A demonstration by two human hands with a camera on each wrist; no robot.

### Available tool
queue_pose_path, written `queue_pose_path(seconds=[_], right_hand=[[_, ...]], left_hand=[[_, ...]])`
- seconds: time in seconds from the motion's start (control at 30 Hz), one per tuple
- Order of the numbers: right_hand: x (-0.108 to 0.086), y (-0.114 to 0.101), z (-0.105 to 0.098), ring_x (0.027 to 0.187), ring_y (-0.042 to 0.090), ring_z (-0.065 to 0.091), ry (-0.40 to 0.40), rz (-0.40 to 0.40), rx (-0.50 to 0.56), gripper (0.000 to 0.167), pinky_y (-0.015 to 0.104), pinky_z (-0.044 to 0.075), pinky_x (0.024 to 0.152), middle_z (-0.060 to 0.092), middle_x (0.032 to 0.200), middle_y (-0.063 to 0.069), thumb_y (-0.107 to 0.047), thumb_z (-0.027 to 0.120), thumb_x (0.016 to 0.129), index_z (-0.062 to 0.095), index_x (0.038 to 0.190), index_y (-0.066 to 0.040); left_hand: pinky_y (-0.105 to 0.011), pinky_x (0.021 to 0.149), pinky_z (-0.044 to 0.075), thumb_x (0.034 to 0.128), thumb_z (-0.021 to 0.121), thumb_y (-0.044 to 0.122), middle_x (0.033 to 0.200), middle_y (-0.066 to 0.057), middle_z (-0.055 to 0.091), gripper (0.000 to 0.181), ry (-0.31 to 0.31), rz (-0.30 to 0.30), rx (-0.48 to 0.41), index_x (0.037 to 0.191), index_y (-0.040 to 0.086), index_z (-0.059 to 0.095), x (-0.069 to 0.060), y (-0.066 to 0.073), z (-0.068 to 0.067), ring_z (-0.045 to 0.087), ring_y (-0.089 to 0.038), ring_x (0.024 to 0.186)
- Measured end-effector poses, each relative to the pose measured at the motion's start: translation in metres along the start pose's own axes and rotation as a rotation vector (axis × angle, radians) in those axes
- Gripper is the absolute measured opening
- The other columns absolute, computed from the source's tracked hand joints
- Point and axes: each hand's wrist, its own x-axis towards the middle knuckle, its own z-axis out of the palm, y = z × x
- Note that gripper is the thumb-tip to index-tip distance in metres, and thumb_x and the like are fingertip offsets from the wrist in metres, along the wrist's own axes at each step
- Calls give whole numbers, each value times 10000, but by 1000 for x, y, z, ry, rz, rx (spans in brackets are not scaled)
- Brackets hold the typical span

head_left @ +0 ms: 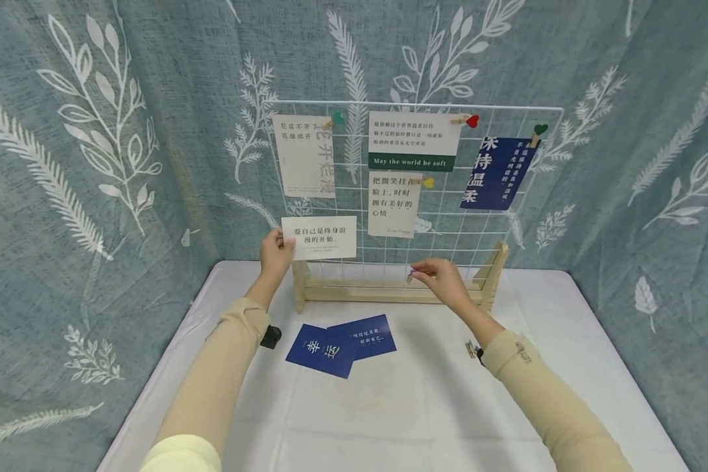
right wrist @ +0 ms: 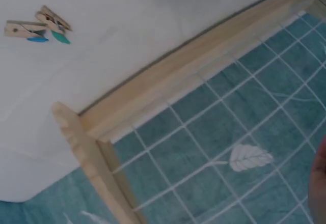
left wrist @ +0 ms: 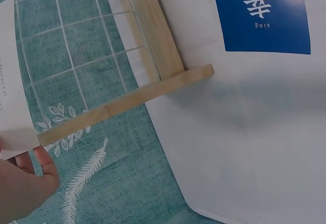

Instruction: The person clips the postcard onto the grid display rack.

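Note:
My left hand (head_left: pixel 276 254) pinches the left edge of a white card (head_left: pixel 324 237) with dark printed characters, held up against the lower left of the white wire grid (head_left: pixel 436 252). In the left wrist view the same card (left wrist: pixel 12 91) shows at the far left, thumb and fingers at its corner. Between the thumb and fingers of my right hand (head_left: pixel 442 280) is a small wooden clothespin (head_left: pixel 410 276) with a purple piece, near the grid's bottom. The right wrist view catches only a sliver of that hand (right wrist: pixel 318 183), and the clothespin is out of sight there.
Several cards hang from the grid by heart-topped clothespins, among them a blue card (head_left: pixel 500 173) at right. A wooden stand (head_left: pixel 366 294) bears the grid. Two overlapping blue cards (head_left: pixel 321 351) lie on the white table (head_left: pixel 354 419). Loose clothespins (right wrist: pixel 25 29) lie at the right.

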Motion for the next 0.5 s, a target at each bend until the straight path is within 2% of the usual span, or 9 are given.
queue_pose_path(seconds=[0.13,0.17,0.23,0.27,0.33,0.37,0.5], right_hand=[[13,-14,-2,853,317,674,2,-21,5,197,391,563,763,700,972,215,-54,621,887,666,1041,61],[16,-17,-3,855,318,674,4,-28,8,194,392,563,765,699,973,217,-50,621,887,665,1039,63],[22,-25,-4,858,324,675,8,-46,3,192,390,565,767,696,976,225,-43,620,886,663,1035,69],[26,-28,-5,862,328,677,7,-53,5,191,391,565,772,696,977,229,-39,622,883,662,1032,73],[32,-34,-5,860,330,680,-1,-71,-10,186,387,568,769,696,976,232,-28,623,880,661,1025,81],[34,-37,-6,858,329,681,-8,-78,-20,182,385,569,769,697,975,231,-23,626,876,662,1021,81],[42,-44,-6,847,316,684,-39,-97,-62,167,378,570,761,704,965,215,-16,630,870,665,1005,75]], left_hand=[[-235,541,479,883,662,175,797,-75,726,153,3,-2,-34,982,71,610,14,-9,6,637,-163,654],[-264,567,488,890,655,204,822,-86,729,185,-19,-9,-38,1013,73,610,13,-6,5,640,-181,674],[-282,552,475,900,643,216,796,-99,723,180,-10,5,-36,994,67,607,12,-3,5,628,-189,650],[-312,586,488,905,636,231,832,-129,724,213,-26,-3,-39,1017,54,602,10,2,3,634,-214,679],[-317,559,471,906,634,237,791,-132,715,211,-31,4,-59,1011,57,604,8,6,3,611,-216,639],[-341,589,475,907,631,263,817,-145,715,246,-53,-7,-60,1038,56,603,6,10,2,605,-228,658],[-277,501,421,878,673,231,717,-93,699,191,-60,35,-149,960,72,605,12,0,6,557,-165,569]])
